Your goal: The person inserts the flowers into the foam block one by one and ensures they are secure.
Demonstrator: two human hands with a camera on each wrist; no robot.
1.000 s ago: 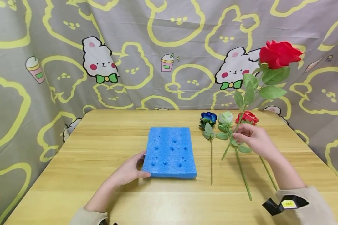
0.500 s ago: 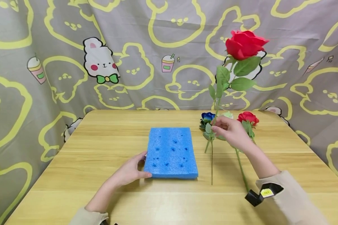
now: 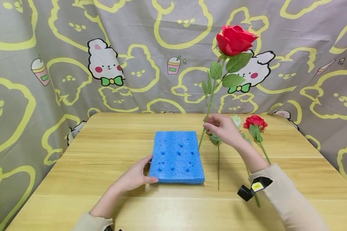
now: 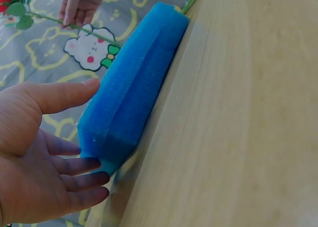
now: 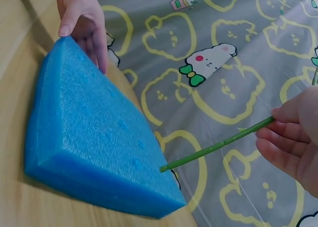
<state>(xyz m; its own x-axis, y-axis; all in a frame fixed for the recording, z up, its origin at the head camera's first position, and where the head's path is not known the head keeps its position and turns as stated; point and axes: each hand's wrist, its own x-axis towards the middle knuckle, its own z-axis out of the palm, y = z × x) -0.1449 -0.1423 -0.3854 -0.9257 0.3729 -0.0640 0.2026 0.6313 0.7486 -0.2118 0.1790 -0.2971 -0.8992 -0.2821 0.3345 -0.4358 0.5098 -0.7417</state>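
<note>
A wooden table (image 3: 75, 183) stands before a grey patterned curtain (image 3: 144, 29). The red rose (image 3: 235, 41) is tilted, bloom uppermost, its stem pinched by the right hand (image 3: 224, 129). The lower stem end is at the right edge of the blue foam block (image 3: 177, 159); contact cannot be determined. The left hand (image 3: 136, 175), spread wide, touches the block's left side. A pale flower (image 3: 236, 121) and a second red flower (image 3: 255, 122) lie further right.

No text is legible. One yellow label (image 3: 257, 186) is fixed to the black wrist device (image 3: 244, 193), located to the right of the blue foam block (image 3: 177, 160); its dark characters are too small to read.
</note>
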